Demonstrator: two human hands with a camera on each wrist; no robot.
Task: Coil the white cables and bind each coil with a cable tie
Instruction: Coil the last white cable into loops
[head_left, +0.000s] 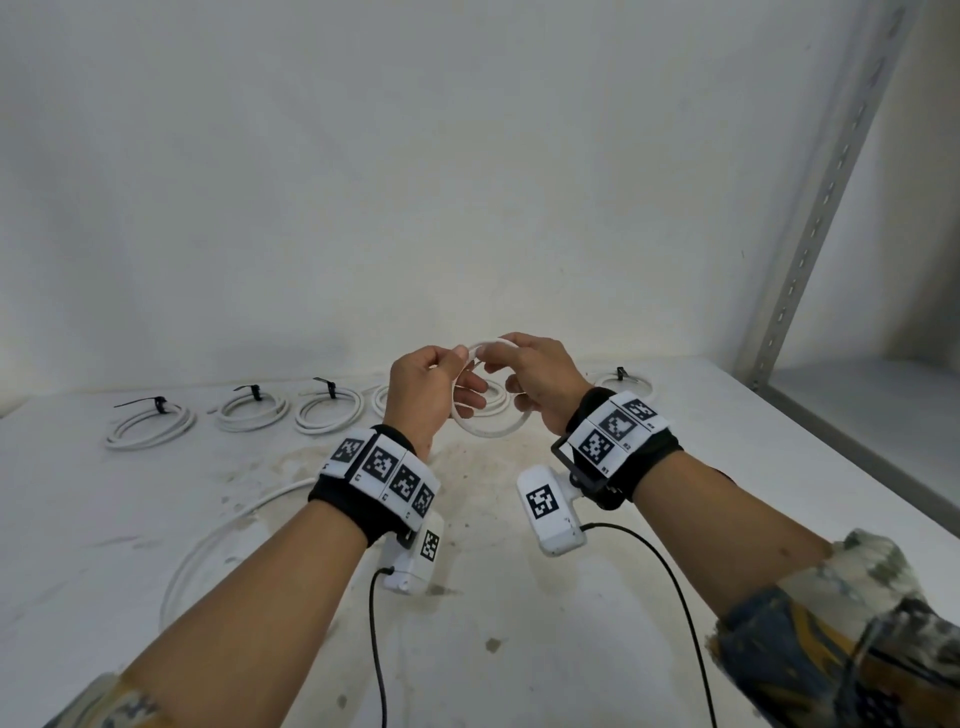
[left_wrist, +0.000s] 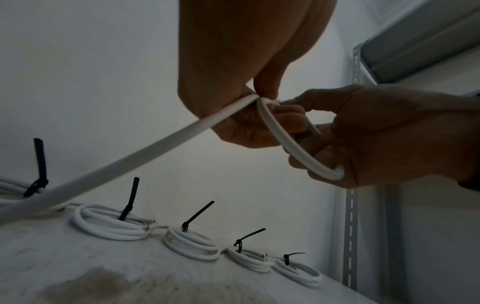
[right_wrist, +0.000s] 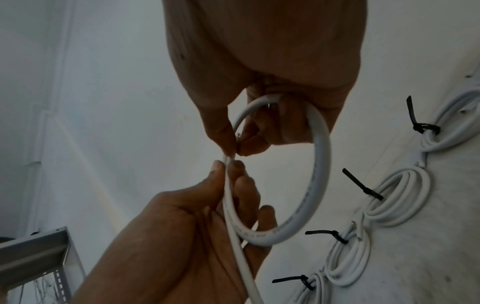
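A white cable (head_left: 488, 430) is bent into one small loop in the air above the table's middle, and both hands hold it. My left hand (head_left: 457, 364) pinches it between thumb and fingertips where the loop (right_wrist: 320, 164) crosses itself. My right hand (head_left: 511, 374) grips the loop's top and right side, its fingers curled through the loop (left_wrist: 293, 148). The cable's bare end (right_wrist: 238, 135) shows by the right thumb. From the left hand (left_wrist: 259, 94) the loose cable (left_wrist: 130, 156) runs down and left, then lies in a wide curve on the table (head_left: 218, 535).
Several bound coils (head_left: 150, 426) with black cable ties (head_left: 327, 387) lie in a row along the back wall, one (head_left: 623, 382) behind my right wrist. A perforated metal shelf upright (head_left: 810, 228) stands at the right. The white tabletop (head_left: 519, 649) is stained.
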